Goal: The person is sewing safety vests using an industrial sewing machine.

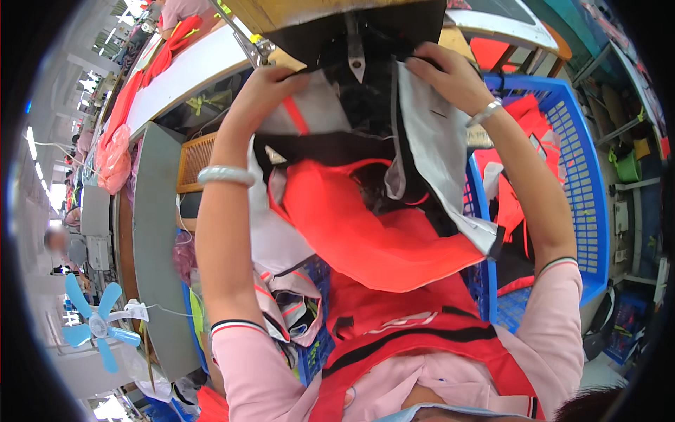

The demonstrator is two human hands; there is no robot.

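Note:
A grey, black and red garment piece (365, 225) hangs between my arms, its coral-red panel sagging in a curve toward my lap. At its upper left edge my left hand (278, 88) is closed on the grey and black cloth, with the fingertips partly hidden. My right hand (446, 74) grips the upper right edge, beside the long grey panel. Between both hands, over the black cloth, a dark machine head (351, 32) with a pointed metal part reaches down. A red apron (408, 309) covers my front.
On the right stands a blue plastic basket (580, 190) with red, grey and black pieces. More grey and red pieces (295, 302) lie at lower left. A grey cabinet panel (158, 246) and a blue fan (100, 323) are at left. Another person (186, 14) sits beyond the white table (183, 74).

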